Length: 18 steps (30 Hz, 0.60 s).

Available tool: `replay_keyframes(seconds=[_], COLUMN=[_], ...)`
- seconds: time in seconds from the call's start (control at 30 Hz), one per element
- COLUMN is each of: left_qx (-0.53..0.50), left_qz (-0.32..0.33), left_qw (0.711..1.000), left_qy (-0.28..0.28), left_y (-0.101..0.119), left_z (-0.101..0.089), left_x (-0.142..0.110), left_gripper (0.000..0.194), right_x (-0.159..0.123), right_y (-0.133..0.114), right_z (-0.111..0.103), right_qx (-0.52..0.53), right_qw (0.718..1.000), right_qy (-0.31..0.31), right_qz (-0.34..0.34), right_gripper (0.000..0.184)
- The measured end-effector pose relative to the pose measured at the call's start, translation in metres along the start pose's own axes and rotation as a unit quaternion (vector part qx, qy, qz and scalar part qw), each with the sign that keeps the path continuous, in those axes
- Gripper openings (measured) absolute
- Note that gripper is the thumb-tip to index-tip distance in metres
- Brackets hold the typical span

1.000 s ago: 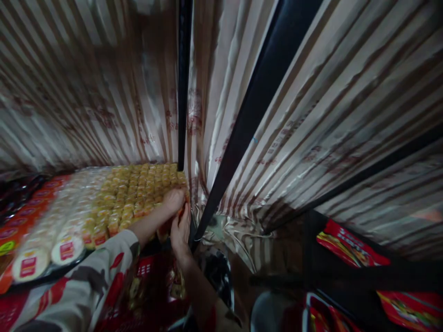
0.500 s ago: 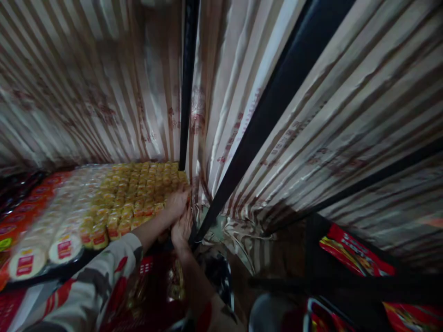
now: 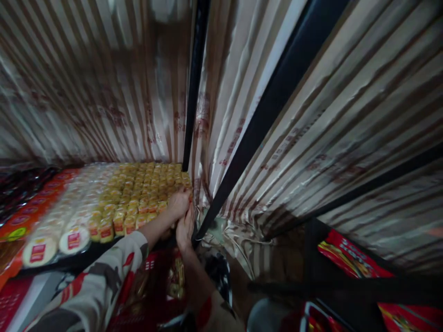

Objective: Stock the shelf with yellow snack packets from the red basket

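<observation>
My left hand (image 3: 179, 204) is closed at the right end of the rows of yellow wrapped snacks (image 3: 134, 191), its fingers curled down by the shelf corner. Just below and touching it is my right hand (image 3: 186, 227), closed too, with its fingers pointing up along the same edge. Whatever lies between the fingers is hidden and too dark to name. Left of the yellow snacks stand rows of round white cakes in clear wrap (image 3: 74, 240). A dark red package (image 3: 148, 288) lies beneath my forearms.
Dark metal posts (image 3: 242, 157) run up beside my hands. Striped, gathered cloth (image 3: 325, 120) hangs behind them. Orange packs (image 3: 38, 207) lie at the left. Red snack bags (image 3: 355, 258) rest on a dark shelf at the lower right.
The view has shifted slightly, so the snack rows sit a little further right. Both hands stay together at the same shelf corner.
</observation>
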<state>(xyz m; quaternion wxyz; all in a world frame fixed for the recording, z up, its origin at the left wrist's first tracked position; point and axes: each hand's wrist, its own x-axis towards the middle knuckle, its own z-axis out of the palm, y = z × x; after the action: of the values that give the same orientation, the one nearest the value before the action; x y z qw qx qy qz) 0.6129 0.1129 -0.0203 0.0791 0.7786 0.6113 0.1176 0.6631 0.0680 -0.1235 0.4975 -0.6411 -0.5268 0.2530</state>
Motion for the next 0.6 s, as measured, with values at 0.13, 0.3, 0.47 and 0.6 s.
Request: replay_keyframes(seconds=[0.13,0.3,0.47,0.6], left_qx=[-0.053,-0.175,-0.275,-0.296], left_qz=[0.004,0.013,-0.01,-0.052], left_qw=[0.994,0.976,0.955,0.951], left_qy=[0.096,0.125,0.107,0.073], left_y=[0.004,0.002,-0.008,-0.015], left_z=[-0.005,0.008,0.035,0.048], left_x=[-0.026,-0.096,-0.178,-0.223], left_gripper=[0.035,0.027,0.029,0.026], right_x=[-0.002,-0.013,-0.053,-0.098], right_y=[0.0,-0.008,-0.018,-0.01], right_z=[-0.006,-0.021,-0.04,-0.042], right_qx=[0.037,0.024,-0.006,-0.006], right_qw=[0.999,0.997,0.992,0.987], right_qy=[0.004,-0.014,-0.028,-0.092], right_qz=[-0.022,-0.066,-0.12,-0.13], right_gripper=[0.052,0.05,0.049,0.041])
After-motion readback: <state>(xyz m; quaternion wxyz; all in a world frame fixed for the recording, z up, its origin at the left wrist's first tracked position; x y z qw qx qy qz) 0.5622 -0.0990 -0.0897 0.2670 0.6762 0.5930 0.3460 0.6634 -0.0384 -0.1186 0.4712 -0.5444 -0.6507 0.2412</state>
